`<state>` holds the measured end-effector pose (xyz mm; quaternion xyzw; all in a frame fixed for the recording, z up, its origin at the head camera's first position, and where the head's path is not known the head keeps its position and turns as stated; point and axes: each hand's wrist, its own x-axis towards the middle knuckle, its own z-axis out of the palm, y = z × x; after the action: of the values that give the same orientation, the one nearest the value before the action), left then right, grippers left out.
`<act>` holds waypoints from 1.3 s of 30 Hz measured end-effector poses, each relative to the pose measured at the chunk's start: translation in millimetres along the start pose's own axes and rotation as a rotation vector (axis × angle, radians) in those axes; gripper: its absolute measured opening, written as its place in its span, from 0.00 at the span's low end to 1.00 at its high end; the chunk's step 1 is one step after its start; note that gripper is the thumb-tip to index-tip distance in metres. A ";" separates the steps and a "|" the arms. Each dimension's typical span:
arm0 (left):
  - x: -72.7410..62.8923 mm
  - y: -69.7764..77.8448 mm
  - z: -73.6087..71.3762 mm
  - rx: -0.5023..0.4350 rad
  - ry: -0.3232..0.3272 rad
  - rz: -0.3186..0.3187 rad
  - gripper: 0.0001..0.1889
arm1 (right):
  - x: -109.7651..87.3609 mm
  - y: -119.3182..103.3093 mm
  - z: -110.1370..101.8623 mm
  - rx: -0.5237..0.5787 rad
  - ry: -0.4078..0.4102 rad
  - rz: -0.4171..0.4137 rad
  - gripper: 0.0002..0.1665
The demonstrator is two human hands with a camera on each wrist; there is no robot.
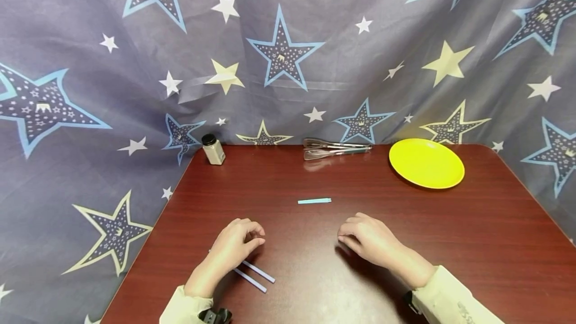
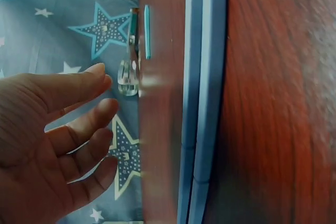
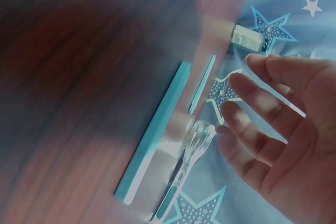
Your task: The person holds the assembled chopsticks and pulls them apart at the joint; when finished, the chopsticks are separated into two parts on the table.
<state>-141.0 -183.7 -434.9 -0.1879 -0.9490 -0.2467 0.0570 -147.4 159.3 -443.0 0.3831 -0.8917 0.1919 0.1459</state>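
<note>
My left hand hovers over two slim lilac sticks lying side by side on the table, partly hidden beneath it. In the left wrist view its fingers are loosely bent with nothing between them, and the sticks run close by, each with a seam across it. Over the table's middle right, my right hand also holds nothing, its fingers relaxed. Beyond and between the hands lies a short light-blue stick pair. The right wrist view shows a teal stick near that hand's fingers.
Metal tongs lie along the table's back edge. A yellow plate sits at the back right, and a black-lidded jar with pale contents stands at the back left. A star-patterned curtain hangs behind the reddish-brown table.
</note>
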 end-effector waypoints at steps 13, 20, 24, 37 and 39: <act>-11.9 -17.3 -11.7 0.067 -0.010 -0.049 0.08 | 15.4 -21.7 17.1 0.040 -0.064 -0.042 0.07; -16.5 -28.6 -20.1 0.123 0.006 -0.034 0.10 | 25.9 -35.8 25.2 0.065 -0.073 -0.091 0.06; -20.3 -34.0 -21.0 0.152 -0.016 -0.020 0.11 | 29.3 -47.2 31.3 0.072 -0.109 -0.095 0.04; -23.2 -41.1 -22.6 0.207 -0.079 0.111 0.13 | 39.0 -78.8 46.1 0.062 -0.225 -0.098 0.05; -23.3 -42.0 -22.1 0.218 -0.085 0.127 0.14 | 40.0 -83.1 49.2 0.061 -0.237 -0.106 0.07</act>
<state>-135.3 -236.1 -439.0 -0.2506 -0.9579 -0.1299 0.0522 -118.1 59.3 -451.0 0.4538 -0.8750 0.1642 0.0378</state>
